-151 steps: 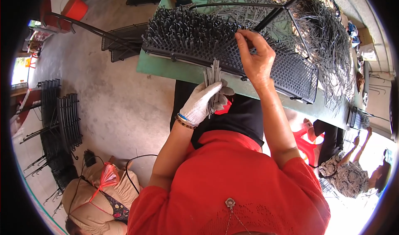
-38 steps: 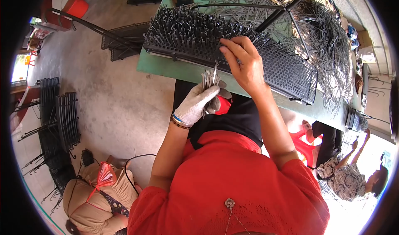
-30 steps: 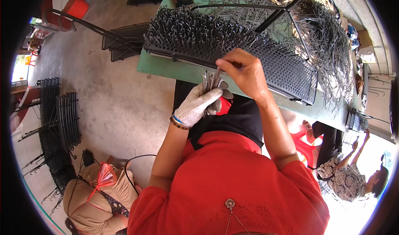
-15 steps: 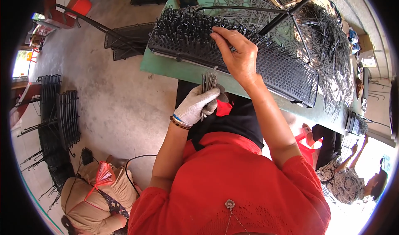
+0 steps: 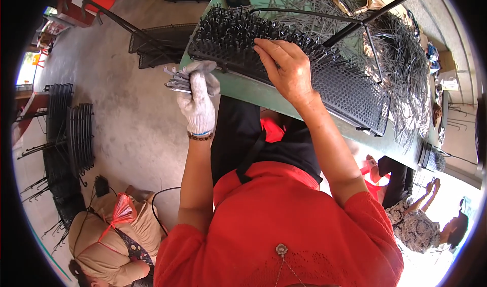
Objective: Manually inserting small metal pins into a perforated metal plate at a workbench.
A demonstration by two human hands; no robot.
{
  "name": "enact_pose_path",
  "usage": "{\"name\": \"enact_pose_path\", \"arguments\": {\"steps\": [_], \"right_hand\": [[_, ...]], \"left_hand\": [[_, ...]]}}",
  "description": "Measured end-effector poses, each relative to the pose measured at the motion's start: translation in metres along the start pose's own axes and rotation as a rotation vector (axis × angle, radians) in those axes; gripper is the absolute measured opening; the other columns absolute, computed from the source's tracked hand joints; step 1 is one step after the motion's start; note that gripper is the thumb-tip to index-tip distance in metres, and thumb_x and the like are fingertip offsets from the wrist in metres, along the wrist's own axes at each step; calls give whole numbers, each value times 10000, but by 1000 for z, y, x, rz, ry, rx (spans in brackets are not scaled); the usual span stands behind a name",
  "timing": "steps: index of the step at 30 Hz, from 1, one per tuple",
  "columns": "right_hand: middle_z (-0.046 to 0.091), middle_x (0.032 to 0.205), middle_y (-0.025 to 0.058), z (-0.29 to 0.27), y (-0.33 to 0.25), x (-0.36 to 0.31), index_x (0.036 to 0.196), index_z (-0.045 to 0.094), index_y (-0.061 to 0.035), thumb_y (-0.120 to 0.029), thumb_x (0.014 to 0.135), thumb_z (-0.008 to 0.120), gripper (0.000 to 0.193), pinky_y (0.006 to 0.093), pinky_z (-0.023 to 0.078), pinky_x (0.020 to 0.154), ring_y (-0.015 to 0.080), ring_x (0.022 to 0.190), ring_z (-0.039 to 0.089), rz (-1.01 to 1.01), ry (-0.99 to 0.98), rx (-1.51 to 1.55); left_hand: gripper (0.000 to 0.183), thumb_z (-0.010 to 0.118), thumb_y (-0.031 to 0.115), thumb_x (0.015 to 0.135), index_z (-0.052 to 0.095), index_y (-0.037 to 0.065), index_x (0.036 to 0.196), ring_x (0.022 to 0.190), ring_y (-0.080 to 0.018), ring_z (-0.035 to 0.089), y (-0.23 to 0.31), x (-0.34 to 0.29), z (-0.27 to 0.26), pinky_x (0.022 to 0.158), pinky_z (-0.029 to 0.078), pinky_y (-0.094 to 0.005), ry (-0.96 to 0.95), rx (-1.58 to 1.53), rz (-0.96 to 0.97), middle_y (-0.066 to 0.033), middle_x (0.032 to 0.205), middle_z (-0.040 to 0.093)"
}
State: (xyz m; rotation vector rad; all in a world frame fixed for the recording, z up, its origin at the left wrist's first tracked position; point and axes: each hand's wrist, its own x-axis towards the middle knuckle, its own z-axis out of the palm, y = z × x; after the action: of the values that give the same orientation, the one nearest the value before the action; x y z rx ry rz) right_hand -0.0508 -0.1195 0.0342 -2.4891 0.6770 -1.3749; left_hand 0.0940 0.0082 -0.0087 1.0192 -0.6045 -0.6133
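My left hand (image 5: 198,102), in a white knit glove, is closed round a bundle of thin metal rods (image 5: 178,81) beside the green table's left front edge. The rods' ends stick out to the left. Bare, my right hand (image 5: 289,69) hangs over a long black perforated metal rack (image 5: 350,91). Its thumb and forefinger are drawn together next to a dense stand of dark metal pieces (image 5: 228,33) with bent tops, set in the rack's holes. Whether a piece is between those fingertips is too small to make out.
Loose thin rods (image 5: 401,79) lie heaped on the green table (image 5: 238,86) behind the rack. A black bar frame (image 5: 350,30) crosses over it. Black racks (image 5: 81,140) stand at the left. One person (image 5: 106,241) is at lower left, another (image 5: 418,223) at the right.
My left hand has moved left and up with the bundle, turning so the rods point left. My right hand has shifted slightly down. The view has swung a little.
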Motion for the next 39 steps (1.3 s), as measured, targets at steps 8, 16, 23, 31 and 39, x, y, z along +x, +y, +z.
{"name": "enact_pose_path", "arguments": {"steps": [8,16,23,31,39], "right_hand": [[700,836,117,0,1,0,984,719,-37,-47,791,746,196,356,540,665,271,741,669,7,6,-40],[701,856,123,0,4,0,1002,717,-40,-42,804,731,199,355,543,677,273,753,672,24,6,-44],[706,883,120,-6,4,1,1017,711,-35,-41,827,711,191,345,543,716,273,791,675,59,-69,33],[683,954,101,-4,9,-7,1013,712,-41,-68,819,708,195,372,516,741,277,846,651,-6,-164,0],[647,958,105,-11,1,-9,990,714,-24,-88,825,721,177,330,509,688,247,793,631,2,-52,-27]], "left_hand": [[330,513,371,1006,578,52,1060,442,-72,413,-3,-33,16,403,276,-223,44,-113,-472,1,590,521],[188,553,192,983,590,23,1058,494,-32,396,6,-66,21,423,279,-202,-313,-228,-977,-22,738,601],[305,484,248,1017,567,8,1184,658,-68,574,7,-65,19,553,454,-210,-445,-304,-1018,-66,899,666],[332,474,285,1020,578,13,1182,792,-137,684,13,-64,25,625,554,-255,-409,-267,-1062,-87,981,691],[297,540,260,997,588,18,1163,633,-62,623,7,-64,20,550,520,-208,-404,-224,-1025,-82,969,694]]}}
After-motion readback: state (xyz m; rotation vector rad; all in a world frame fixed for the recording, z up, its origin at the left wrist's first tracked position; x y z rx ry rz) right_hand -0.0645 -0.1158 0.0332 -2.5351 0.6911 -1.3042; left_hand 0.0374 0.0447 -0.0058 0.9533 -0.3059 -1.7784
